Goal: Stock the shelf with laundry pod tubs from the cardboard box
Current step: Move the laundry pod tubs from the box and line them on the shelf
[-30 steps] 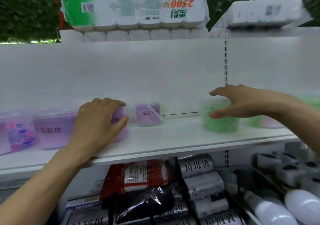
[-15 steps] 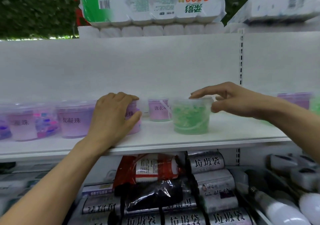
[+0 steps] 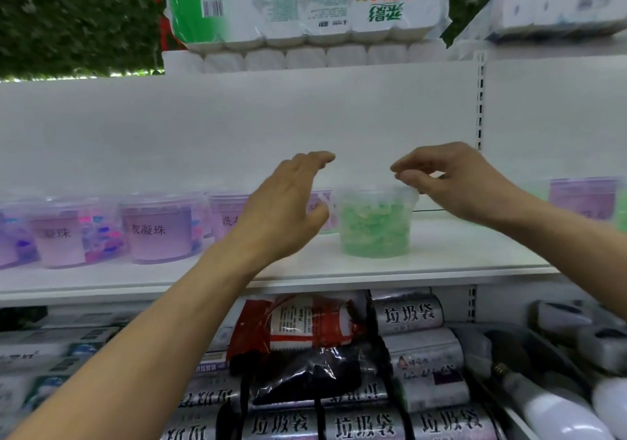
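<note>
A clear tub of green laundry pods [image 3: 375,226] stands upright on the white shelf [image 3: 441,256]. My right hand [image 3: 451,182] hovers over its right rim, fingers loosely curled, fingertips touching the lid's edge. My left hand [image 3: 285,212] is raised with fingers straight, just left of the green tub, holding nothing. It partly hides two purple pod tubs [image 3: 234,215] behind it. More purple tubs [image 3: 159,229] line the shelf's left side. The cardboard box is out of view.
Another purple tub [image 3: 583,198] stands far right on the shelf. Packs of toilet paper [image 3: 305,2] lie on the top. Below are rolls of bin bags [image 3: 407,317], a red and black packet [image 3: 305,324] and light bulbs [image 3: 559,412].
The green tub has slid left along the shelf toward the purple tubs. My left hand has lifted off the purple tub and opened. My right hand's fingers have curled at the green tub's rim.
</note>
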`<state>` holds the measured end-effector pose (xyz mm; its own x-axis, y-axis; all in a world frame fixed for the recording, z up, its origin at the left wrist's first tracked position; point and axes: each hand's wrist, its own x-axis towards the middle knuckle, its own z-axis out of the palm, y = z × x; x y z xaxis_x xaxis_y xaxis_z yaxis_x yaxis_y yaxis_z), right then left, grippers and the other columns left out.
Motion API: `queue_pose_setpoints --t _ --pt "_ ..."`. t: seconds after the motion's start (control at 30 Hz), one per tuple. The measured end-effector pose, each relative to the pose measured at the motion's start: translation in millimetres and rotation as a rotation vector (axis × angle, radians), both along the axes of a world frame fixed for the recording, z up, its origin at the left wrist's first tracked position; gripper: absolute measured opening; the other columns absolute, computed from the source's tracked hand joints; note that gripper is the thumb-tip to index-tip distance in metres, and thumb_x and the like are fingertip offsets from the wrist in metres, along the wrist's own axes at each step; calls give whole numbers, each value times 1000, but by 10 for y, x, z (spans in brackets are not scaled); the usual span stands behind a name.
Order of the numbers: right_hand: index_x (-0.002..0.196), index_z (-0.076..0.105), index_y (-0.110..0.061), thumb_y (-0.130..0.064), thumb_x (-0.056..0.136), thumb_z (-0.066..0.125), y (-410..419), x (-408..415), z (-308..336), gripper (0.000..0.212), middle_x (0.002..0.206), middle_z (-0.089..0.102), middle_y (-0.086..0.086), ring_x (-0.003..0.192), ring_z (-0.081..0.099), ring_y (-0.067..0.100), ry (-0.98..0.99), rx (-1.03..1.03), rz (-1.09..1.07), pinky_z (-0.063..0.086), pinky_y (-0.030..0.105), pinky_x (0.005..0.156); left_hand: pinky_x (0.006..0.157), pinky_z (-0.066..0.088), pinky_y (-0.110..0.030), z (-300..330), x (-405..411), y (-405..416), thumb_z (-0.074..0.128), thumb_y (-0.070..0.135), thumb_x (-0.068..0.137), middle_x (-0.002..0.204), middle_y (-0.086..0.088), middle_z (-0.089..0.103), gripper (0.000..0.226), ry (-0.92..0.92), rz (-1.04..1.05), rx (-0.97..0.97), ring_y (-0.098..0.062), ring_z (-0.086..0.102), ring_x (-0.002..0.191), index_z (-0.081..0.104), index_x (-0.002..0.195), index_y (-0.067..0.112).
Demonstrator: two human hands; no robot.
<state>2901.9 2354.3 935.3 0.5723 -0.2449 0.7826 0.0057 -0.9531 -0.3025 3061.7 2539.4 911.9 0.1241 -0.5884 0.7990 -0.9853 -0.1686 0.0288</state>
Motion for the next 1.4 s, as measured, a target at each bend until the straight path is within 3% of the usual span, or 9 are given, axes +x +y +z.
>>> queue_pose_setpoints --t 0.33,0.47,0.57,0.67,0.83,1.0,1.17,1.3,1.4 --pt "117 62 -29 -1 89 50 -29 -102 -151 42 113 60 -14 108 54 2 13 40 35 42 16 87 89 47 -36 241 35 -223 71 26 83 101 15 68 19 68 -162 177 -5 58 96 68 102 27" --pt "142 27 -39 -5 77 57 -97 -154 -306 79 136 36 -10 122 41 14 143 -289 -139 51 39 87 79 49 -38 248 -97 -312 79 42 71 84 14 66 21 11 -133 79 -4 55 81 69 87 32" --pt "146 9 -40 -23 77 68 -64 -156 -361 93 146 25 -5 123 38 20 238 -485 -291 54 38 76 78 53 -34 254 -211 -326 75 41 77 78 7 68 16 165 -242 20 -10 62 77 72 86 28" --pt "145 23 -33 -21 80 64 -7 -114 -385 78 142 38 -1 120 45 22 157 -592 -254 54 38 70 85 49 -18 332 -128 -206 52 17 94 93 4 73 21 408 -364 14 -6 65 90 70 104 22" --pt "134 41 -34 -48 84 29 134 -44 -369 53 129 48 -14 116 45 10 121 -440 -145 49 34 80 93 38 -24 315 139 -76 46 -5 81 128 7 57 52 156 54 416 -12 50 118 56 122 25" --pt "130 47 -37 -79 75 26 290 85 -299 72 128 50 -16 118 43 8 112 -417 -222 40 29 83 77 43 -13 349 29 -53 79 28 74 104 11 67 43 210 -100 253 0 59 98 61 113 30" --pt "122 58 -39 -40 90 55 228 175 -269 32 115 57 -15 105 45 6 77 -310 -105 42 25 85 85 46 -12 484 105 251 64 39 88 107 14 67 30 241 -98 37 6 60 98 63 117 30" --pt "115 63 -32 -21 90 61 133 171 -245 27 110 59 -16 96 48 5 109 -147 -8 33 -1 78 96 40 -28 349 396 612 53 64 83 124 16 60 51 236 202 148 -6 53 117 59 124 34" --pt "106 62 -33 -29 85 66 181 267 -224 22 106 59 -23 105 53 6 140 -26 86 43 14 92 99 40 -31 150 501 641 49 77 66 127 13 61 74 155 272 264 -13 55 116 58 125 34"
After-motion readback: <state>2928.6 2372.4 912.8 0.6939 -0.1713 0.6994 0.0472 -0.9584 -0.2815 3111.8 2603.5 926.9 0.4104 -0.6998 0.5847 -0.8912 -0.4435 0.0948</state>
